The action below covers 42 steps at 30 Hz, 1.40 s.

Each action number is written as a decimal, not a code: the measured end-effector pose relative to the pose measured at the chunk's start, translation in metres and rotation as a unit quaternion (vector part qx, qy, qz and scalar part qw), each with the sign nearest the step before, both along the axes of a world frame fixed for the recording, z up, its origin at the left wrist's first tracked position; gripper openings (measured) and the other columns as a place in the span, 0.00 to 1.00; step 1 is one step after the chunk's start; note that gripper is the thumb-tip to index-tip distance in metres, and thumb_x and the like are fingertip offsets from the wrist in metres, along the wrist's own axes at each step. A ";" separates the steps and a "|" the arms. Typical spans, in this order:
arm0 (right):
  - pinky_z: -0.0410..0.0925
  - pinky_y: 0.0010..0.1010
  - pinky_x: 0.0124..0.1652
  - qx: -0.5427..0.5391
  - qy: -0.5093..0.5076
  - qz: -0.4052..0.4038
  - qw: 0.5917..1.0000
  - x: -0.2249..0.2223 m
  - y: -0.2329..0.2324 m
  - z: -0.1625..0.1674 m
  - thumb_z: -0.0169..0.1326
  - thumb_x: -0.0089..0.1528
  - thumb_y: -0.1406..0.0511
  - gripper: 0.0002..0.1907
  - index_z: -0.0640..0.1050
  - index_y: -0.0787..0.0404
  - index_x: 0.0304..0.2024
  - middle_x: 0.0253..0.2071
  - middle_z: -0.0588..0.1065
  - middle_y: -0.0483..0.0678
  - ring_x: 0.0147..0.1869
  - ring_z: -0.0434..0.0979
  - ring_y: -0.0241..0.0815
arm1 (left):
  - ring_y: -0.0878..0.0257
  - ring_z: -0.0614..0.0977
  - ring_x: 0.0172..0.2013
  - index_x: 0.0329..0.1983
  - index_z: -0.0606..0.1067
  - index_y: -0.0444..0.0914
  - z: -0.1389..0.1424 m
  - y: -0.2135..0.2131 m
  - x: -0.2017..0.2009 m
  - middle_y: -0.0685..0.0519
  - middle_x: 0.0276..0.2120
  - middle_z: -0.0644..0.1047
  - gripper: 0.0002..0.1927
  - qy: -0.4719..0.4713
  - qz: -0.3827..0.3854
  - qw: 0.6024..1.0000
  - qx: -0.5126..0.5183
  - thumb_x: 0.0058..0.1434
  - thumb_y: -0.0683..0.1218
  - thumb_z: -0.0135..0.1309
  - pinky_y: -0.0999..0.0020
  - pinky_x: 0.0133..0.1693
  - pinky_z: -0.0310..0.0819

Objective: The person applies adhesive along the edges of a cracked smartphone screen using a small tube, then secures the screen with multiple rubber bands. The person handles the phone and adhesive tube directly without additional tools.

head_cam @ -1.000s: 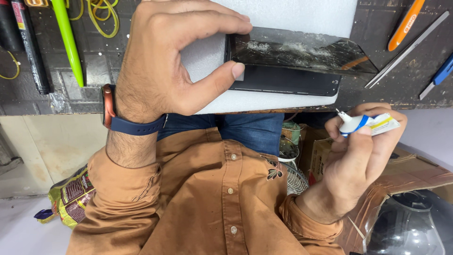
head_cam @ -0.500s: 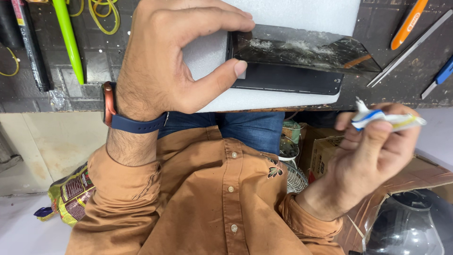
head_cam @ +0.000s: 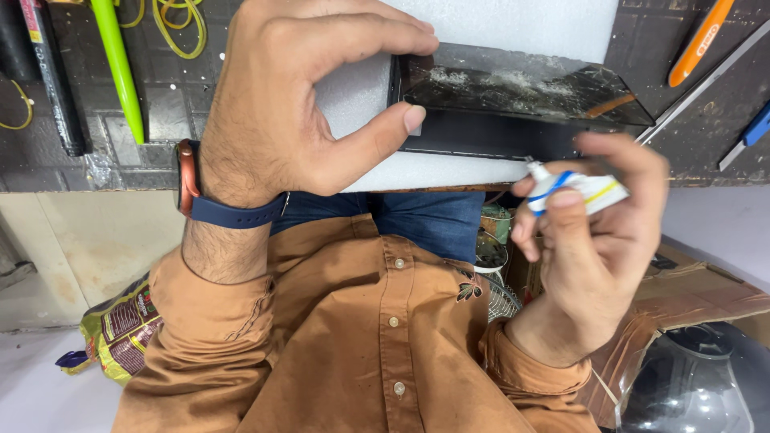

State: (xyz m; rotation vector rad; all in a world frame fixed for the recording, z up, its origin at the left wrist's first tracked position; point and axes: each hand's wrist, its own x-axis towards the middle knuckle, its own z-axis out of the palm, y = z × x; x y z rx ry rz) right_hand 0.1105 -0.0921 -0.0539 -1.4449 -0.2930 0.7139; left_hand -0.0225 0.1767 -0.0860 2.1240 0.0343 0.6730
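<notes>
Left hand (head_cam: 297, 104) grip was closed, thumb and fingers pinching the left end of the dark phone (head_cam: 513, 112) at upper centre of frame. Right hand (head_cam: 593, 232), centre right, had its grip shut on a small white tube (head_cam: 573, 188) with blue and yellow stripes, nozzle at the phone's lower edge. Dark desk (head_cam: 168, 120) ran across the top of the frame, white foam sheet (head_cam: 481, 24) under the phone. Phone looked stiff, thin and fragile, with debris on its surface; probably best held by the side edges, not the face. Tube looked light and soft, squeezable; hold mid-body. Green marker (head_cam: 120, 72) upper left, yellow rubber bands (head_cam: 180, 28) beside it, orange tool (head_cam: 698, 40) upper right.
</notes>
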 end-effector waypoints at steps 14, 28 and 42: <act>0.62 0.20 0.25 -0.016 0.079 0.029 0.996 -0.010 0.011 -0.021 0.54 0.71 0.67 0.10 0.70 0.66 0.51 0.43 0.78 0.61 0.33 0.76 0.37 | 0.53 0.84 0.52 0.52 0.78 0.34 -0.002 0.010 0.003 0.46 0.51 0.80 0.16 -0.001 0.000 1.000 -0.002 0.61 0.42 0.62 0.66 0.56 0.77; 0.61 0.21 0.26 -0.053 0.009 -0.012 0.998 -0.017 0.034 -0.021 0.57 0.72 0.63 0.13 0.72 0.68 0.50 0.37 0.76 0.57 0.28 0.64 0.30 | 0.52 0.83 0.52 0.51 0.78 0.33 -0.005 0.016 0.011 0.45 0.51 0.80 0.16 -0.006 -0.005 1.000 0.004 0.61 0.42 0.64 0.65 0.55 0.77; 0.56 0.16 0.27 -0.063 -0.055 0.018 0.996 -0.016 0.036 -0.030 0.57 0.74 0.61 0.16 0.73 0.70 0.51 0.34 0.77 0.56 0.25 0.62 0.26 | 0.53 0.83 0.53 0.53 0.78 0.34 -0.007 0.018 0.003 0.46 0.52 0.80 0.17 0.002 -0.003 1.000 -0.010 0.61 0.41 0.62 0.67 0.57 0.77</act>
